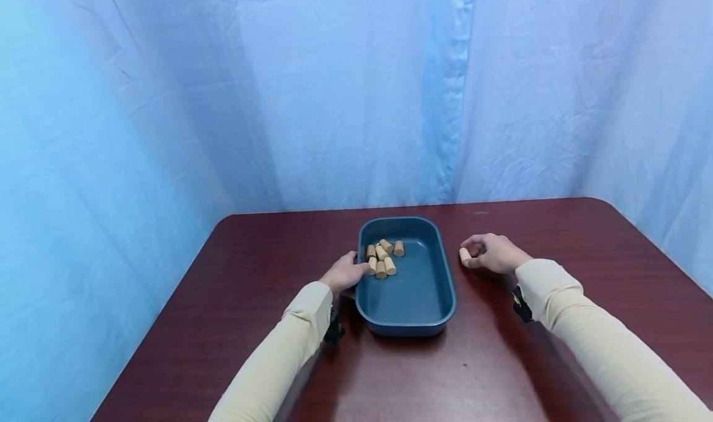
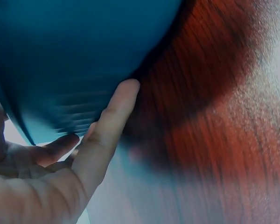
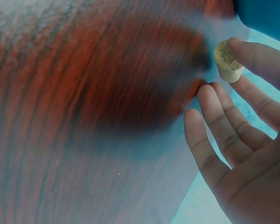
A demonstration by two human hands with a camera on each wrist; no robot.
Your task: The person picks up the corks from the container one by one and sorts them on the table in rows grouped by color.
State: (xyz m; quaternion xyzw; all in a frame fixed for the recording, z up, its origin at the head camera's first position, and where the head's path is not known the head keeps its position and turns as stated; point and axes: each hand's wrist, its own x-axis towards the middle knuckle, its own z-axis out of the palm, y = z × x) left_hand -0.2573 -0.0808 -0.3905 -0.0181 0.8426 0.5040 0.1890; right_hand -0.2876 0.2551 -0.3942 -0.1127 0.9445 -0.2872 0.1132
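A blue-grey rectangular baking pan point(image 1: 420, 298) with rounded corners stands on the table. Several tapered cork stoppers point(image 1: 381, 270) lie in its left part, most of them bunched together. My left hand point(image 1: 344, 273) grips the pan's left side, thumb over the rim. From the left wrist, its fingers point(image 2: 114, 112) show along the outer wall, one fingertip low by the table. To the right of the pan, my right hand point(image 1: 494, 254) pinches one cork stopper point(image 3: 227, 63) between thumb and index finger. The other fingers of that hand are spread apart.
The dark red wooden table point(image 1: 267, 267) extends on both sides of the pan and in front of it. Light blue curtains point(image 1: 345, 100) hang behind the table and along its sides. A small dark speck point(image 1: 465, 365) marks the tabletop near the front.
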